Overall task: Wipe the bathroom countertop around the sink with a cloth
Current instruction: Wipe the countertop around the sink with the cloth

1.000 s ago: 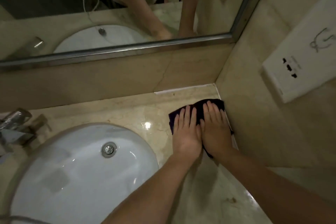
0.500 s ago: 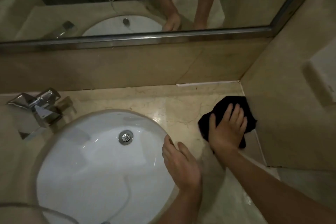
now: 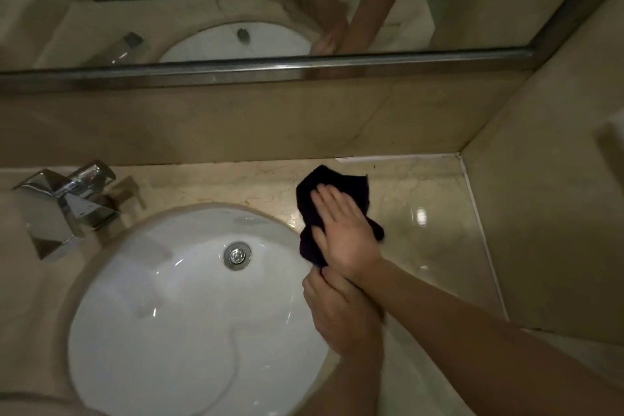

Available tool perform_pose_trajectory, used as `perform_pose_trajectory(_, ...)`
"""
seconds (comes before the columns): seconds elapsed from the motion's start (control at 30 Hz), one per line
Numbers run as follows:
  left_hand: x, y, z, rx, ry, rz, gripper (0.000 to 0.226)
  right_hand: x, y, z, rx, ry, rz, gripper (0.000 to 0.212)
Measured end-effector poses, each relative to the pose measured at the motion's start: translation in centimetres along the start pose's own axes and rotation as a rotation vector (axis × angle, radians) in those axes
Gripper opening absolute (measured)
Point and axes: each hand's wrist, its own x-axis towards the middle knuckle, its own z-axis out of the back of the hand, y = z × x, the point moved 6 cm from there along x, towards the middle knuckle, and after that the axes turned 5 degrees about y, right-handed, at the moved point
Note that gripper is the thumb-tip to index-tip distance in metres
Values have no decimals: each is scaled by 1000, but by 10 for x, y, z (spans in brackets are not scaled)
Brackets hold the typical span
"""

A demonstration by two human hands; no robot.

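A shiny beige marble countertop (image 3: 422, 199) all around, with a beige stone wall (image 3: 557, 179) on the right and a low stone strip at the back. Above the strip, a wide mirror with a silver metal frame (image 3: 270, 66), with two arms and the bowl in the glass. Set down into the countertop, a big round white sink (image 3: 152, 314), smooth and glossy, with a small round silver drain (image 3: 237, 255) near the back of the bowl. At the back left, beside the sink rim, a shiny silver metal faucet with sharp flat sides (image 3: 64, 209). On the countertop at the back right edge of the sink, a dark, crumpled cloth (image 3: 341, 186), partly hanging over the rim, well apart from the right wall. On top of the cloth, the right hand (image 3: 344, 233), flat and wide, fingers straight and close together, pressing down, the bare arm reaching in from the lower right. Just in front of it, at the right rim of the sink, the left hand (image 3: 341, 317), tucked under the right wrist and touching it, fingers bent a little, fingertips hidden, so no telling for sure about a grip on the cloth's near edge. A bright spot of light on the wet-looking stone to the right of the cloth.
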Motion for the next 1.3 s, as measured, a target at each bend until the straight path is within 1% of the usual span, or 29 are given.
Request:
perform_pose_trajectory(0.07,0,-1,2,7,25,20,32,-10,-1,1,-37,40,94,61)
perform_pose_trajectory(0.1,-1,-2,3,14,35,17,33,-17,-11,4,-44,54,86,62)
perform_pose_trajectory(0.13,-2,-3,4,20,36,19,34,-25,-26,8,-35,65,25,63)
perform_pose_trajectory(0.17,-3,-4,4,25,32,22,36,-35,-47,13,-21,48,-87,65)
perform_pose_trajectory(0.23,-3,-6,4,20,23,14,37,-58,-95,26,-15,-50,-351,66)
perform_pose_trajectory(0.27,-4,-7,3,13,21,7,37,-68,-113,32,-16,-88,-447,67)
perform_pose_trajectory(0.33,-5,-8,1,7,10,-4,37,-71,-129,37,-16,-121,-541,66)
perform_pose_trajectory(0.4,-6,-9,0,-10,-16,-66,33,-53,-124,38,-15,-142,-590,65)
perform_pose_trajectory(0.43,-6,-7,-2,-3,-38,-100,31,-40,-115,36,-17,-143,-583,64)
perform_pose_trajectory(0.5,-4,-4,-3,33,-62,-129,31,-9,-83,27,-14,-136,-473,64)
perform_pose_trajectory(0.57,0,0,-3,50,-26,-59,33,15,-34,13,-15,-109,-289,62)
perform_pose_trajectory(0.63,2,5,-3,49,-1,23,34,22,7,2,-24,-17,-99,63)
perform_pose_trajectory(0.7,0,4,-3,8,0,39,30,13,14,-1,-49,57,55,64)
perform_pose_trajectory(0.73,-1,1,0,-18,-15,18,28,4,5,1,-64,63,84,64)
perform_pose_trajectory(0.77,-1,-1,2,-40,-36,-18,28,-8,-10,4,-73,65,65,64)
perform_pose_trajectory(0.8,-1,-2,5,-51,-40,-37,29,-21,-26,7,-81,59,4,65)
perform_pose_trajectory(0.83,0,-3,7,-50,-22,-25,31,-37,-44,10,-87,49,-81,66)
perform_pose_trajectory(0.9,4,1,6,-63,71,64,33,-66,-68,15,-107,33,-224,67)
perform_pose_trajectory(1.03,23,18,15,-199,276,145,29,-83,-64,16,-136,-32,-372,66)
perform_pose_trajectory(1.1,37,23,29,-191,339,146,28,-75,-49,12,-110,-93,-454,64)
perform_pose_trajectory(1.17,61,26,50,-179,317,126,26,-58,-25,6,-104,-115,-429,63)
perform_pose_trajectory(1.23,87,24,74,-162,268,83,23,-35,-2,1,-134,-124,-353,62)
perform_pose_trajectory(1.3,118,19,100,-118,220,19,22,-10,20,-4,-123,-135,-331,62)
